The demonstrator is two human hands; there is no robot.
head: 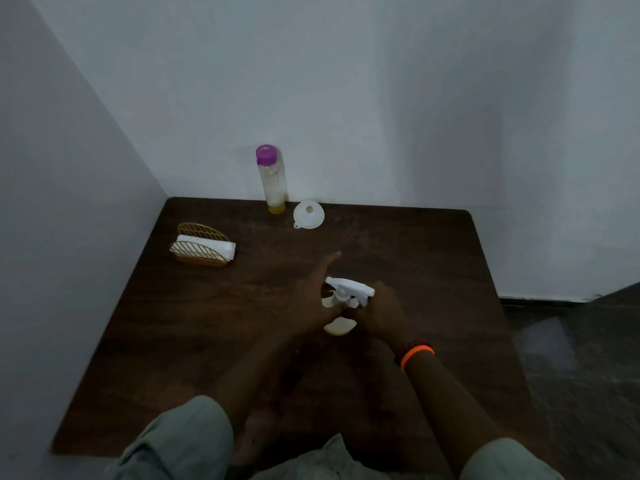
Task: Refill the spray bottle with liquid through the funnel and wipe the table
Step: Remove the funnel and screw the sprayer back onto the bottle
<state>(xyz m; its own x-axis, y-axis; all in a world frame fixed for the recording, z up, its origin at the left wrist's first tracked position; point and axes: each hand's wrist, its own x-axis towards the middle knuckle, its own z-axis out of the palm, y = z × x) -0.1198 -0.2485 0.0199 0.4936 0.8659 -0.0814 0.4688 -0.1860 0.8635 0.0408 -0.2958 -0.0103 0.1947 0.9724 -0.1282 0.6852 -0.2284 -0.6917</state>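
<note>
Both forearms bare, sleeves (183, 441) pale grey-green, loose and bunched up near the elbows, same fabric showing across the lap at the bottom edge. Right wrist has two bands side by side: a bright orange wristband (416, 355) and a string of dark reddish beads (408, 347) next to it on the hand side. Left wrist bare.

Funnel (309, 214) right of bottle (272, 178), on table (415, 258).
</note>
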